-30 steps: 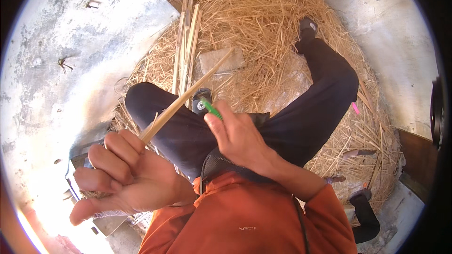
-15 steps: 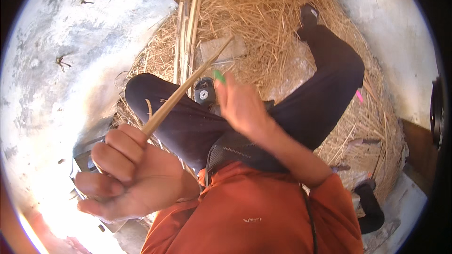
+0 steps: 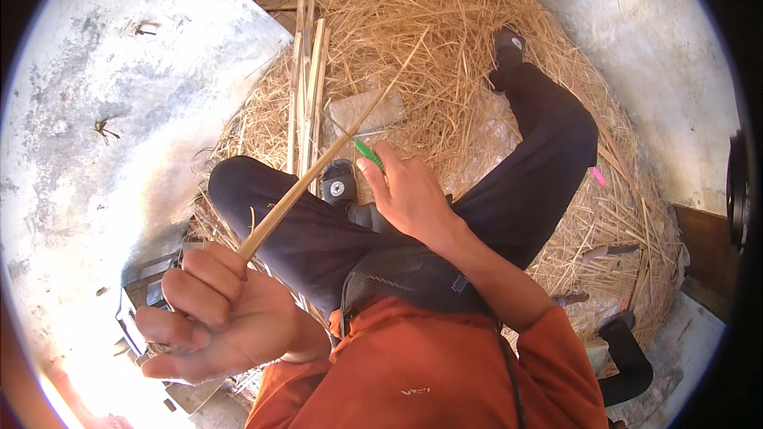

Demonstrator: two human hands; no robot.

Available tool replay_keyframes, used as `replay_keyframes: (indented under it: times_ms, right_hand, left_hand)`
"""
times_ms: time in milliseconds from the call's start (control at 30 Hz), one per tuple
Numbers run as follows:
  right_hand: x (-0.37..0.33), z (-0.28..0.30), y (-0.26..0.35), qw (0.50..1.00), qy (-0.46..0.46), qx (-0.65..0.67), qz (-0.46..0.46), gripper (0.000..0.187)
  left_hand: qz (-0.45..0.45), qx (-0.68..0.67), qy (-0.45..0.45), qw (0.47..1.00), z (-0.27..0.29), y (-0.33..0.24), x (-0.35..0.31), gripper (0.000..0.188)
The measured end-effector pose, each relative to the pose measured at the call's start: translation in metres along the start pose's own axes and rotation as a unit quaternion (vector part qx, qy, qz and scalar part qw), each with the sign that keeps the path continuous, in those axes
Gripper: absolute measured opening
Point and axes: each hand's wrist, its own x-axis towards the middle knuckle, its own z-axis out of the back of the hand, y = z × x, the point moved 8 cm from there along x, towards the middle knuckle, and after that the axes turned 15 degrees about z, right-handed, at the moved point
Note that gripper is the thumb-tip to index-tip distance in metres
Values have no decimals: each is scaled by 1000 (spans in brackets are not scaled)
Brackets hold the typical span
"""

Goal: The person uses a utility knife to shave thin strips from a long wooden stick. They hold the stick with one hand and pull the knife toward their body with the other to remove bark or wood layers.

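My left hand (image 3: 226, 310) is closed around the thick end of a long, tapering bamboo strip (image 3: 306, 180). The strip slants up and away to the right, over my bent left leg, and a thin curl of shaving hangs near its held end. In my right hand (image 3: 415, 200) is a small knife (image 3: 366, 151) with a green handle, gripped between thumb and fingers. Its thin blade crosses the strip about midway along; whether the edge touches the strip I cannot tell.
Several split bamboo strips (image 3: 306, 95) lie beyond my left foot, beside a flat grey block (image 3: 367, 111). Straw-like shavings (image 3: 429, 0) cover the floor. Pale walls (image 3: 119, 71) stand to left and right. A pink object (image 3: 598, 176) lies near my right knee, a dark-bladed tool (image 3: 616, 250) nearer.
The knife has come against or close to the middle of the strip, its blade now visible. The strip's tip has shifted up and right in view; my left hand keeps its grip.
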Motion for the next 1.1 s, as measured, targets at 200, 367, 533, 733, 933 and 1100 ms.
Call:
replay_keyframes:
  times_ms: [200,367,533,733,933,1100]
  right_hand:
    - [13,-30,-68,992,-43,-116,-14,28]
    - [19,-29,-52,997,-34,-58,33,29]
    - [48,-46,-99,996,-4,-84,-14,33]
    - [51,-57,-137,996,-25,-78,-48,35]
    - [50,-61,-117,998,-3,-8,-68,33]
    - [53,-67,-142,995,-24,-45,-82,32]
  left_hand:
    - [-12,24,-23,999,5,-1,0,43]
    - [-29,48,-169,984,30,-1,7,47]
    - [-50,75,-231,969,30,-1,22,45]
    - [-61,88,-228,968,29,1,25,42]
    - [-73,104,-252,959,38,2,26,42]
    - [-91,178,-281,939,37,-2,29,41]
